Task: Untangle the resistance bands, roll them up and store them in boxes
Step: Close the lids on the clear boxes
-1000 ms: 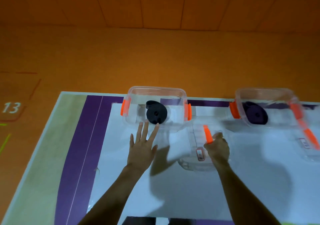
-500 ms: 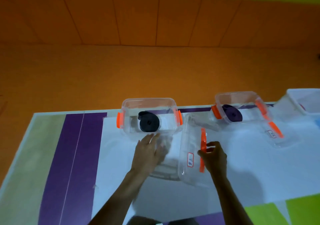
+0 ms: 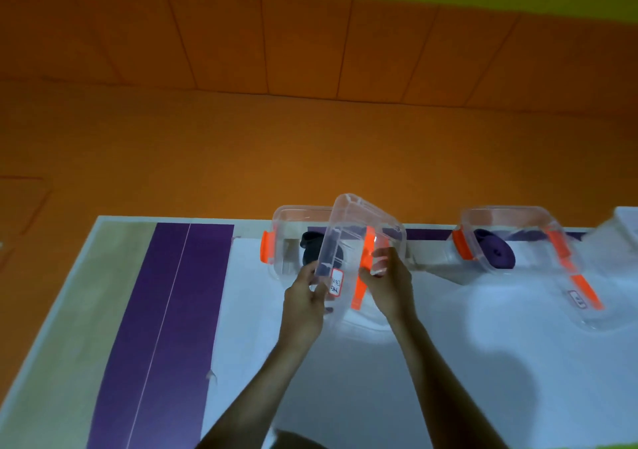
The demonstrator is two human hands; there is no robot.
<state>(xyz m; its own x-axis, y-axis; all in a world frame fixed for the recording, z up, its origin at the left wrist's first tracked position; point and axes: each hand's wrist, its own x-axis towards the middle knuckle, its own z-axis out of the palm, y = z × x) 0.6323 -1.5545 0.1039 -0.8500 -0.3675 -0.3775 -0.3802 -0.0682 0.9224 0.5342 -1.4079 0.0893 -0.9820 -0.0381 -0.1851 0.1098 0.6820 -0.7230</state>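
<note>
Clear plastic lid (image 3: 359,241) is now off the table (image 3: 448,362) and held tilted in front of and partly over the left box (image 3: 283,238). A second ago it lay flat just right of that box, with only the right hand on its orange handle (image 3: 362,269). Half a second ago it was tipped up on edge.

Left hand (image 3: 303,303) was flat and open on the table near the box's front wall. It now grips the lid's left edge, fingers curled round it beside the white label (image 3: 336,281). Right hand (image 3: 390,286) grips the lid's right side at the handle, thumb on the near face.

Black band (image 3: 309,248) sits rolled inside the left box, partly hidden behind the lid and unmoved. Orange latches on the box look open.

Well right of the left box, the second box (image 3: 500,227) holds a rolled purple band (image 3: 497,253). Its own lid (image 3: 583,296) lies on the table in front of it, not fitted. Further right, a pale container (image 3: 625,227) is cut off by the frame edge.

Judgement: rolling and storing look done for the black band, and the step in hand is closing its box. The lid is still angled, far edge high, so it needs levelling and lining up with the rim before pressing down. The purple band's box likely needs lidding after that. No loose or tangled bands are in view.
</note>
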